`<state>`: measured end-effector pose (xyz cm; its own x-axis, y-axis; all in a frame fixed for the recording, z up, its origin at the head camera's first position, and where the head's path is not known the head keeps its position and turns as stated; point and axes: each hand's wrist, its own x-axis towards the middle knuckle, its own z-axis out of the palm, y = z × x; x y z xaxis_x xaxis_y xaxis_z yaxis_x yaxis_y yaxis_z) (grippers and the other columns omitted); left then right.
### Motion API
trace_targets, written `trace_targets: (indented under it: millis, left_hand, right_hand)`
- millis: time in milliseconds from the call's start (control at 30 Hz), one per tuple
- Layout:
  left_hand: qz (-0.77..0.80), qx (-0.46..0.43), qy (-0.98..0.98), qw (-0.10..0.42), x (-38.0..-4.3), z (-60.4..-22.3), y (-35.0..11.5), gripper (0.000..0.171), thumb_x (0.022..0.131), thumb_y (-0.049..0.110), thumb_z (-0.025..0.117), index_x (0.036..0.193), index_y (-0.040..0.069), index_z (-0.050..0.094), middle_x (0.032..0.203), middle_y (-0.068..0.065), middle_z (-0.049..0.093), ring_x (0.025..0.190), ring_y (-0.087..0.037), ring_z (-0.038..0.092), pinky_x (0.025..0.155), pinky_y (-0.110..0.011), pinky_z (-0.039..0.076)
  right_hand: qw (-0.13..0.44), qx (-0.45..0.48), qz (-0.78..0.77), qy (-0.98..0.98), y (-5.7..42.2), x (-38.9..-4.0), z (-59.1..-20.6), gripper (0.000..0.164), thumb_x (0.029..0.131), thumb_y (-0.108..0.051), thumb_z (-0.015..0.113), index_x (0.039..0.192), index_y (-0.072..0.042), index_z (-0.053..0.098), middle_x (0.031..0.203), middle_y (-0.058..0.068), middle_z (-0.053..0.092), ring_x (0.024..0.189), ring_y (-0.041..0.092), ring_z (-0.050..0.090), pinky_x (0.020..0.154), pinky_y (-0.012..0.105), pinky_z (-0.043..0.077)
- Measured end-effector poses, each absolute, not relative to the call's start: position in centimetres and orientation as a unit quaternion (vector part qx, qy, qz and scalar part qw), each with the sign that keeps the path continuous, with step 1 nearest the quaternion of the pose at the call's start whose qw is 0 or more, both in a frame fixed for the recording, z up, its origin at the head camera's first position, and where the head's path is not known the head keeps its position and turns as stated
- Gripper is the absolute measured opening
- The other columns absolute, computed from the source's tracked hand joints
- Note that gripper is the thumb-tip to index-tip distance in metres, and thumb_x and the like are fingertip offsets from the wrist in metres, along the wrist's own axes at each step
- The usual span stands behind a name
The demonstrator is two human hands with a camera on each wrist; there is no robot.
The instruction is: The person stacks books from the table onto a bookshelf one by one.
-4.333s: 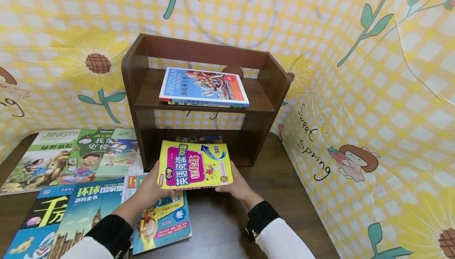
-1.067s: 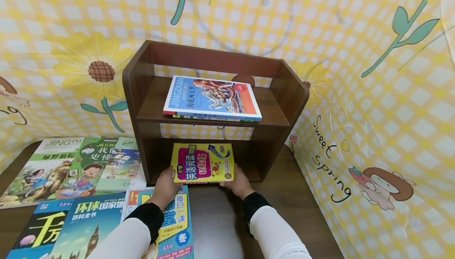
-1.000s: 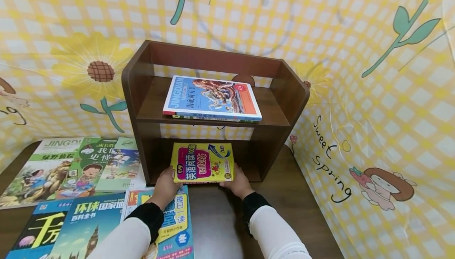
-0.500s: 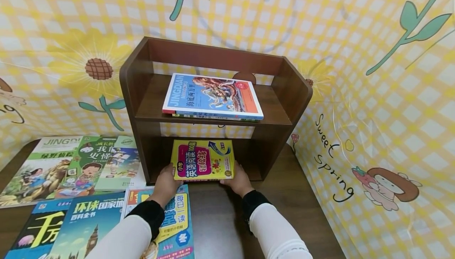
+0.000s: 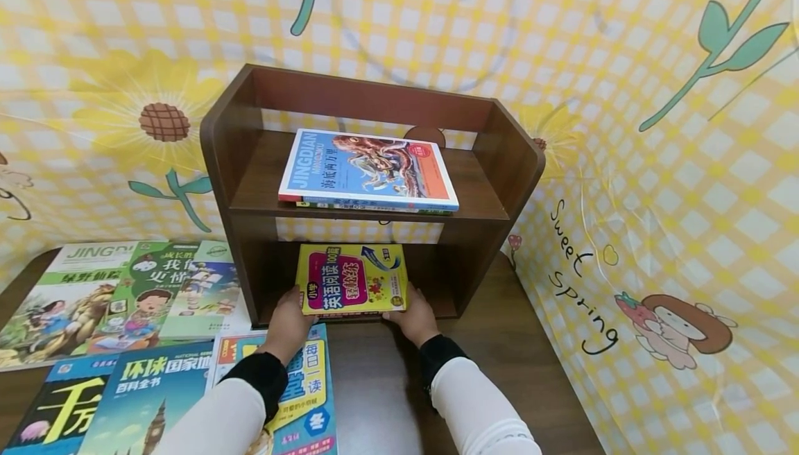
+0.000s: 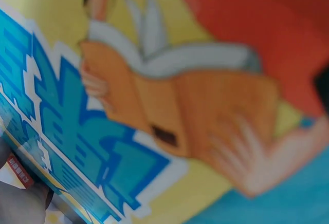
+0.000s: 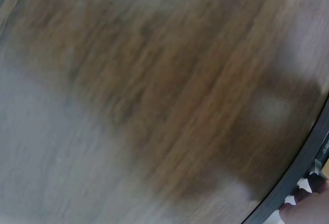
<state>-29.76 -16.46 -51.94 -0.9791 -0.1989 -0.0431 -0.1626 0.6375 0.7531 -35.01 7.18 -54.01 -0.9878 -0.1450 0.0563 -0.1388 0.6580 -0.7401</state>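
A yellow book [image 5: 352,279] with a pink title panel lies flat in the lower compartment of the brown wooden bookshelf [image 5: 240,261]. Its front edge sits about level with the shelf's front. My left hand [image 5: 290,323] grips the book's left front corner, and my right hand [image 5: 415,316] holds the right one. What lies beneath the yellow book is mostly hidden. In the left wrist view, part of the left hand [image 6: 20,202] shows at the lower left, above a printed book cover. Fingers of the right hand [image 7: 308,207] appear at the lower right of the right wrist view.
On the upper shelf lies a short stack topped by a blue and orange book [image 5: 371,169]. Several books, including a green one [image 5: 146,295] and a blue encyclopedia [image 5: 146,399], cover the table's left. Another book [image 5: 308,392] lies under the left forearm. Patterned cloth [image 5: 655,198] surrounds the table.
Since the oldest frame, both hands have carried the yellow book forward from in front of the bookshelf into its lower compartment. Over the last second the hands and book have barely moved.
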Motion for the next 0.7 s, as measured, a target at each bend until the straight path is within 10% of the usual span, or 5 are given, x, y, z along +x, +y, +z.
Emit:
trace_targets:
  millis: [700]
  left_hand:
    - [-0.414,0.107,-0.904,0.009,-29.98,-52.15,-16.62,0.057,0.094,0.006,0.059,0.144,0.004,0.033,0.138,-0.022,0.040,0.114,-0.039,0.046,0.108,-0.057,0.030]
  right_hand:
    - [-0.007,-0.044,-0.372,0.927,6.62,-34.90,-54.42,0.065,0.081,-0.031,0.077,0.137,-0.014,0.048,0.139,0.009,0.054,0.139,0.032,0.035,0.114,0.049,0.028]
